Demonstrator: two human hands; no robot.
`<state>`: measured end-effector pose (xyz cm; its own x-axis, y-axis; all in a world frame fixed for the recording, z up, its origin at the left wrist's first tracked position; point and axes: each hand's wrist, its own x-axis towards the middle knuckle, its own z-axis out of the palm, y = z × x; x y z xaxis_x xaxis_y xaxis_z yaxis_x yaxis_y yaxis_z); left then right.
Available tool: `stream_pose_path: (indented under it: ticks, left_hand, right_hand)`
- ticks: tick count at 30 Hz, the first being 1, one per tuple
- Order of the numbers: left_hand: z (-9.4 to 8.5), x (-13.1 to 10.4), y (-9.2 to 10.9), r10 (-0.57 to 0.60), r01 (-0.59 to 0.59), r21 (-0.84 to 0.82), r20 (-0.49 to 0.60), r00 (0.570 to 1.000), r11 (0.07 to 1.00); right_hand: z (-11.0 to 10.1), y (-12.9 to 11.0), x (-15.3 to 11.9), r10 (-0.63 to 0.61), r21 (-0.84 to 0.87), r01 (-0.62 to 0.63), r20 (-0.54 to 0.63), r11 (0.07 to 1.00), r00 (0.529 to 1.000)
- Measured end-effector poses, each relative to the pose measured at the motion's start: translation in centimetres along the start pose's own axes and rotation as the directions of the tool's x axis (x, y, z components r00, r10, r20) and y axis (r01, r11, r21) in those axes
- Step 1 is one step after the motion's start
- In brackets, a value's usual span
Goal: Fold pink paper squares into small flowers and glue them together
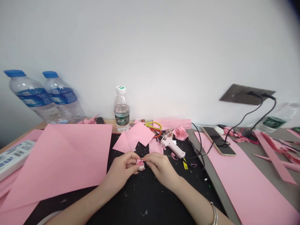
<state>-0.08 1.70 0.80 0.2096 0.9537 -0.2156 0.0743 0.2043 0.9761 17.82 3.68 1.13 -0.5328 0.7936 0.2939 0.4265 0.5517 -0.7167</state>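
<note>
Between my two hands, above the black mat (150,200), is a small folded pink paper piece (140,162). My left hand (124,167) pinches it between thumb and fingers. From the other side my right hand (161,168) has its fingertips pressed together at the paper's right edge; the exact grip there is hard to make out. Just beyond the hands lie square pink paper sheets (138,134). A white glue gun (173,146) rests to the upper right, with a folded pink paper flower (180,133) behind it.
Large pink sheets (77,156) cover the left side. Scissors with yellow and orange handles (154,126) lie behind the papers. A water bottle (122,114) stands by the wall. At right, a phone (219,140) lies on pink paper (248,178), with black cables (243,115) running to the wall socket.
</note>
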Motion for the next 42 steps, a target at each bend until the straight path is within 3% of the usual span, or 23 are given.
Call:
stream_pose_path:
  ticks: [6,11,15,18,20,22,25,31,37,42]
  left_hand:
    - [0.1,0.1,-0.3,-0.014,0.015,-0.034,0.018,1.0,0.999]
    - [0.0,0.0,-0.1,-0.013,0.014,-0.04,0.03,0.999,0.999]
    - [-0.2,0.3,0.4,0.0,-0.001,-0.081,-0.007,1.0,0.997]
    - [-0.3,0.5,0.8,0.009,-0.015,-0.082,-0.072,0.997,0.996]
    - [-0.4,0.5,0.9,0.032,-0.044,-0.095,-0.115,0.993,0.994]
    - [-0.5,0.5,0.9,0.044,-0.061,-0.128,-0.133,0.99,0.99]
    - [-0.5,0.3,0.8,0.013,-0.036,-0.197,-0.118,0.993,0.98]
    - [-0.4,0.3,0.8,-0.032,0.012,-0.285,-0.065,0.997,0.958]
    - [-0.4,0.3,0.9,-0.052,0.032,-0.306,-0.056,0.997,0.952]
    - [-0.4,0.3,0.9,-0.086,0.061,-0.328,-0.06,0.995,0.943]
  right_hand:
    - [0.0,0.2,-0.3,-0.008,-0.037,0.01,0.048,0.999,0.999]
    - [0.4,0.1,-0.3,-0.004,-0.05,0.004,0.003,0.999,1.0]
    - [-0.1,0.6,-0.1,-0.061,-0.138,0.042,-0.143,0.99,0.988]
    - [-1.2,1.5,0.2,-0.059,-0.347,-0.06,-0.324,0.936,0.944]
    - [-2.0,2.1,0.4,-0.001,-0.494,-0.216,-0.402,0.842,0.916]
    - [-2.7,2.6,0.6,0.116,-0.604,-0.402,-0.456,0.688,0.882]
    - [-3.4,3.2,0.6,0.252,-0.66,-0.53,-0.474,0.532,0.843]
    - [-4.1,4.4,0.1,0.339,-0.582,-0.561,-0.452,0.589,0.825]
    - [-4.6,3.8,0.1,0.488,-0.564,-0.626,-0.398,0.538,0.777]
    - [-5.5,2.8,0.1,0.526,-0.54,-0.669,-0.419,0.511,0.74]
